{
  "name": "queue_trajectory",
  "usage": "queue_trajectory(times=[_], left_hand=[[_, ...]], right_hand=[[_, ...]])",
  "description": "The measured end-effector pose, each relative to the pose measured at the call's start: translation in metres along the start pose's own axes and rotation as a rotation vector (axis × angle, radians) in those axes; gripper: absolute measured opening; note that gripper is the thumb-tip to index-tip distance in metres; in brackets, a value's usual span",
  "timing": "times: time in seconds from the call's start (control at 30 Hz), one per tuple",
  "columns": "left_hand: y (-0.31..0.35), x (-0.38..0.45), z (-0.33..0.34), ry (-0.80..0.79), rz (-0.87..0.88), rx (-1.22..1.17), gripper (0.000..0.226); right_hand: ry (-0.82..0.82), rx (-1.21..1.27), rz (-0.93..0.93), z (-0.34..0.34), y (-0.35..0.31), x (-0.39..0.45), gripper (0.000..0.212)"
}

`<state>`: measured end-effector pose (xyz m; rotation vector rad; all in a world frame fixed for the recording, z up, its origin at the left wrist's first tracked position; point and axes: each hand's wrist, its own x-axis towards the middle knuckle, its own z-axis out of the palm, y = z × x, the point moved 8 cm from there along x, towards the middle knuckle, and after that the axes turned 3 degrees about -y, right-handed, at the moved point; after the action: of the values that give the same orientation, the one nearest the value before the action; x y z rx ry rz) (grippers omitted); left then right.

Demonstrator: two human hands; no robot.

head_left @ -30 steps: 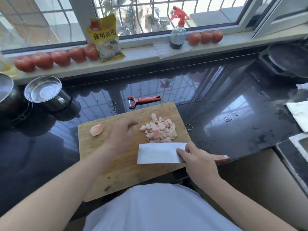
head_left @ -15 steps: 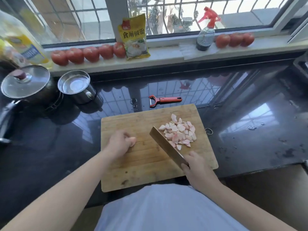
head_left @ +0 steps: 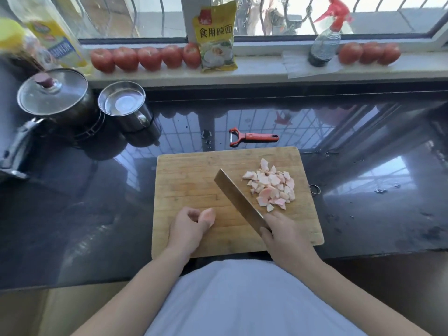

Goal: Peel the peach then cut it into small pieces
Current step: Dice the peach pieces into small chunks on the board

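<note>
A wooden cutting board [head_left: 194, 170] lies on the black counter. A pile of small pink peach pieces [head_left: 271, 187] sits on its right half. My right hand [head_left: 286, 241] grips the handle of a cleaver [head_left: 238, 197]. The blade slants up and left, just left of the pile. My left hand [head_left: 189, 229] rests on the board's front left, fingers curled round a larger peach chunk [head_left: 209, 215] that is mostly hidden. A red peeler [head_left: 252, 138] lies on the counter behind the board.
A pot with a glass lid [head_left: 53, 93] and a steel cup [head_left: 123, 103] stand at the back left. Tomatoes [head_left: 150, 58], a yellow packet [head_left: 215, 37] and a spray bottle [head_left: 324, 44] line the windowsill. The counter's front edge is by my body.
My left hand took the lone peach chunk from the board's left and drew it toward the front middle. The cleaver turned from lying flat to slanted beside the pile.
</note>
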<state>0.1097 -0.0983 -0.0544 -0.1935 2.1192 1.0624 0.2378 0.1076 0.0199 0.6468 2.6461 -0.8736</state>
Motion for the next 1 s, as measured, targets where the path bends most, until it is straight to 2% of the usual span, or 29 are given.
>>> queue_trajectory(times=[0.07,0.17,0.3,0.47,0.57,0.83,1.0], left_hand=[[-0.003,-0.001,0.001,0.029,-0.02,-0.073,0.039],[-0.002,-0.005,0.003,0.074,-0.017,-0.083,0.029],[0.0,-0.007,0.007,0.093,0.031,-0.089,0.035],[0.002,-0.007,0.007,0.127,0.037,-0.056,0.031],[0.005,-0.01,0.008,0.132,0.036,-0.086,0.038],[0.011,-0.017,0.007,0.085,0.007,-0.143,0.048],[0.007,-0.015,0.007,0.086,-0.022,-0.174,0.046]], right_hand=[[-0.067,-0.072,-0.027,0.011,-0.008,-0.002,0.023],[-0.139,-0.196,-0.031,0.019,-0.013,-0.001,0.019],[-0.206,-0.275,-0.014,0.023,-0.016,-0.003,0.014],[-0.23,-0.336,-0.015,0.028,-0.015,-0.002,0.011],[-0.214,-0.369,-0.056,0.027,-0.02,-0.003,0.012],[-0.267,-0.468,-0.066,0.026,-0.026,-0.006,0.011],[-0.393,-0.474,-0.05,0.037,-0.037,0.006,0.015]])
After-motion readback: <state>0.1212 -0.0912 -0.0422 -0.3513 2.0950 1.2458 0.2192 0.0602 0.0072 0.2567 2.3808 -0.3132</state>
